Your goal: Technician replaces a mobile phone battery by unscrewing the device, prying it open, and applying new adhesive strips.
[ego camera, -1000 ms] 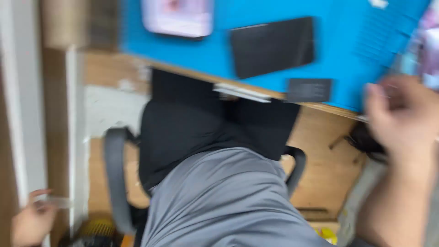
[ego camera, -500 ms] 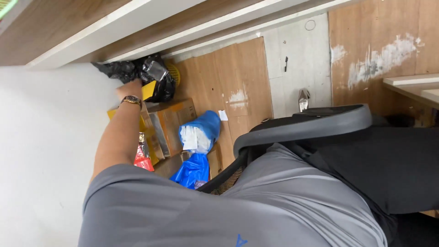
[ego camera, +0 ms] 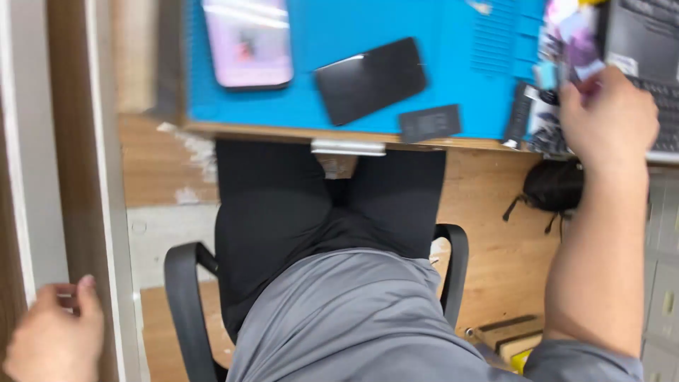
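Observation:
My right hand (ego camera: 612, 117) is raised at the table's right edge, its fingers closed on a blurred bundle of small colourful packets (ego camera: 566, 42). My left hand (ego camera: 53, 332) hangs low at the bottom left beside a white and wood panel (ego camera: 99, 212). Its fingers are curled and something small and pale may sit between them; blur hides it. On the blue mat (ego camera: 460, 71) lie a phone with a pink screen (ego camera: 247, 42), a black phone (ego camera: 370, 79) and a small dark rectangular part (ego camera: 430, 123). I sit with my lap under the table.
A black keyboard (ego camera: 643, 28) is at the top right. Black chair armrests (ego camera: 185, 297) flank my legs. A black bundle with cords (ego camera: 555, 187) lies on the wooden floor under the table. Grey drawers (ego camera: 665, 283) stand at right, and wooden and yellow items (ego camera: 509, 339) lie near the bottom.
The view swung from the floor at my left back up to the table. My left arm drew back from the floor items. My right hand now rests on the colourful packets.

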